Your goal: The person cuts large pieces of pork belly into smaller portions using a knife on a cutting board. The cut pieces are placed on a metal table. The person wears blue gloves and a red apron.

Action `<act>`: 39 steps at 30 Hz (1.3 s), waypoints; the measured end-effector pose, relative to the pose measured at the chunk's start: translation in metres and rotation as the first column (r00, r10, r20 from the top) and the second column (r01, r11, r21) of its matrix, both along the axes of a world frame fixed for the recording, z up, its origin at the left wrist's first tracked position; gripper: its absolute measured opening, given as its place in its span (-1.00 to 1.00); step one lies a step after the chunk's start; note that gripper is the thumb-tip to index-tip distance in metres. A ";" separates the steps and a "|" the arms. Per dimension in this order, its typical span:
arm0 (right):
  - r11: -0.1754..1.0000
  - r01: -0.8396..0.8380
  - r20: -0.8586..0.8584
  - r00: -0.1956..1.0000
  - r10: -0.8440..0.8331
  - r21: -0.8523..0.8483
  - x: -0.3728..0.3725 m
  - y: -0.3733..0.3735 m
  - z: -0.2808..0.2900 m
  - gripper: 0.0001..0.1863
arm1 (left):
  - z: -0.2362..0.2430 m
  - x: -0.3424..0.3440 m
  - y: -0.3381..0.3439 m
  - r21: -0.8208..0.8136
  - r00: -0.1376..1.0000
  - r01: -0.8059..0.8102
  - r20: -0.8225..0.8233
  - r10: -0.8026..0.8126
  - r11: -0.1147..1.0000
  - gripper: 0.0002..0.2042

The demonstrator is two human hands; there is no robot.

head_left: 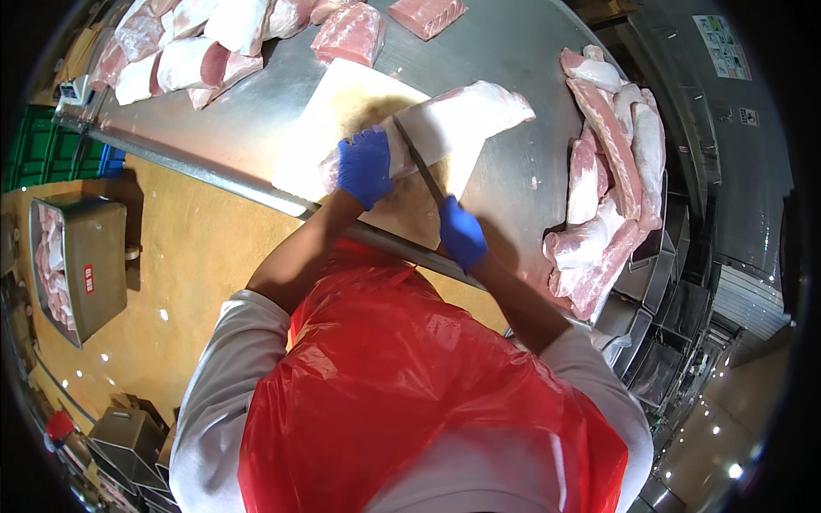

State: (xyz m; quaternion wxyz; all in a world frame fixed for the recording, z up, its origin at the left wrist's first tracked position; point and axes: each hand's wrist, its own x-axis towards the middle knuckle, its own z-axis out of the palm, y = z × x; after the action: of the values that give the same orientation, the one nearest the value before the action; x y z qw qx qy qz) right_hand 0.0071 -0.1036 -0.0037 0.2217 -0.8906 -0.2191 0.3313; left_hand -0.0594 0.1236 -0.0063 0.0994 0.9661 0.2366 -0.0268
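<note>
A long pale pork loin [462, 115] lies diagonally across the white cutting board [316, 103] on the steel table. My left hand [364, 164], in a blue glove, grips the loin's left part with curled fingers. My right hand [463, 231], also gloved blue, is closed on the handle of a long knife [421, 162], whose blade reaches up to the loin just right of my left hand and lies across it.
Several meat pieces [235, 21] cover the table's [505, 60] back left, with more loins [607, 154] piled at the right. A metal bin of meat [98, 265] stands low at left near green crates [64, 150]. Steel trays [658, 316] are beside the table at right.
</note>
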 end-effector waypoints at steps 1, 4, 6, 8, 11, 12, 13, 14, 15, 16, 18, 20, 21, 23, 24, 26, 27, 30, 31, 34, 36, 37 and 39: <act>0.950 0.303 -0.298 0.916 -0.268 0.077 0.004 0.035 0.025 -0.67 | 0.003 0.001 -0.003 0.020 1.000 -0.017 -0.009 0.017 1.000 -0.09; 0.938 -0.299 0.270 0.931 0.246 0.177 0.037 0.074 -0.010 -0.76 | -0.011 0.002 -0.011 0.146 0.998 0.000 0.067 -0.010 0.989 -0.20; 0.958 -0.233 0.136 0.968 0.211 0.169 0.037 0.085 0.008 -0.76 | -0.007 -0.001 0.000 0.017 0.999 -0.020 0.048 0.019 1.000 -0.24; 0.945 -0.323 0.262 0.908 0.326 -0.056 0.021 0.030 -0.019 -0.69 | 0.006 -0.006 0.013 -0.167 0.994 -0.073 0.073 0.086 0.983 -0.29; 0.942 -0.334 0.316 0.897 0.310 0.025 -0.007 -0.084 -0.031 -0.64 | 0.024 -0.010 0.064 -0.422 0.967 -0.218 0.031 0.254 0.880 -0.33; 0.950 -0.262 0.183 0.939 0.291 -0.169 -0.012 -0.101 -0.013 -0.66 | 0.001 -0.023 0.095 -0.653 0.934 -0.225 0.066 0.350 0.723 -0.35; 0.939 -0.334 0.253 0.905 0.343 -0.080 -0.016 -0.129 -0.010 -0.70 | -0.019 -0.037 0.126 -0.832 0.891 -0.185 0.083 0.447 0.523 -0.36; 0.928 -0.321 0.181 0.917 0.355 -0.191 -0.024 -0.148 -0.002 -0.74 | -0.010 -0.051 0.137 -0.996 0.840 0.016 -0.036 0.541 -0.091 -0.40; 0.943 -0.329 0.281 0.900 0.332 -0.061 -0.033 -0.156 0.010 -0.79 | -0.027 -0.072 0.153 -0.944 0.776 0.148 -0.073 0.627 -0.294 -0.42; 0.977 -0.199 0.278 0.937 0.211 -0.070 -0.045 -0.146 0.035 -0.86 | -0.016 -0.077 0.152 -0.868 0.686 0.314 -0.072 0.724 -0.384 -0.44; 1.000 -0.003 0.296 0.955 0.006 -0.012 -0.059 -0.158 0.013 -0.86 | 0.020 -0.069 0.178 -0.770 0.563 0.508 -0.043 0.825 -0.387 -0.49; 0.992 0.123 0.298 0.947 -0.125 0.025 -0.068 -0.147 0.015 -0.82 | 0.049 -0.066 0.223 -0.768 0.459 0.572 0.009 0.889 -0.287 -0.55; 0.988 0.146 0.324 0.934 -0.152 0.041 -0.070 -0.146 0.008 -0.81 | 0.067 -0.060 0.262 -0.734 0.546 0.586 0.045 0.837 -0.343 -0.57; 0.966 0.181 0.353 0.905 -0.236 0.183 -0.071 -0.149 -0.022 -0.80 | 0.123 -0.030 0.317 -0.749 0.490 0.607 0.089 0.867 -0.266 -0.53; 0.965 0.197 0.328 0.912 -0.245 0.172 -0.071 -0.146 -0.023 -0.83 | 0.148 -0.025 0.345 -0.658 0.472 0.706 0.160 0.867 -0.263 -0.42; 0.982 0.150 0.435 0.882 -0.184 0.110 -0.072 -0.147 -0.026 -0.86 | 0.183 0.022 0.339 -0.738 0.229 0.660 0.023 0.973 -0.138 -0.19; 0.997 0.055 0.547 0.834 -0.075 0.053 -0.070 -0.151 -0.037 -0.87 | 0.170 0.042 0.332 -0.865 0.144 0.501 0.105 0.984 0.019 -0.30; 0.987 -0.113 0.748 0.644 0.159 -0.113 -0.061 -0.149 -0.048 -0.83 | 0.073 0.080 0.277 -0.876 0.454 -0.051 0.407 0.793 0.480 -0.37; 0.980 -0.084 0.795 0.574 0.196 -0.181 -0.060 -0.147 -0.043 -0.87 | 0.038 0.103 0.204 -0.803 0.735 -0.048 0.375 0.565 0.595 -0.25; 0.968 0.060 0.693 0.688 -0.215 0.242 -0.053 -0.141 -0.023 -0.90 | 0.009 0.138 0.007 -0.529 0.995 0.048 0.096 0.004 0.847 0.08; 0.902 0.208 0.539 0.742 -0.397 0.378 -0.055 -0.147 -0.012 -0.87 | 0.012 0.144 -0.046 -0.217 0.997 0.080 0.022 -0.077 0.973 0.16; 0.879 0.274 0.481 0.753 -0.448 0.390 -0.056 -0.151 -0.008 -0.87 | 0.010 0.147 -0.060 -0.056 0.996 0.072 0.059 -0.068 0.996 0.16; 0.887 0.302 0.556 0.695 -0.456 0.349 -0.062 -0.161 -0.013 -0.87 | 0.012 0.162 -0.072 0.034 0.993 0.097 0.058 -0.099 0.995 0.14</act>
State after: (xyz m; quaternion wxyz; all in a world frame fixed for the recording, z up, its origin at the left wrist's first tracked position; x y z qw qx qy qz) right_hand -0.0545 -0.2647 -0.0170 0.3021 -0.9426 -0.1270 -0.0636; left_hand 0.1027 0.0512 0.0052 0.0901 0.9784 0.1861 0.0008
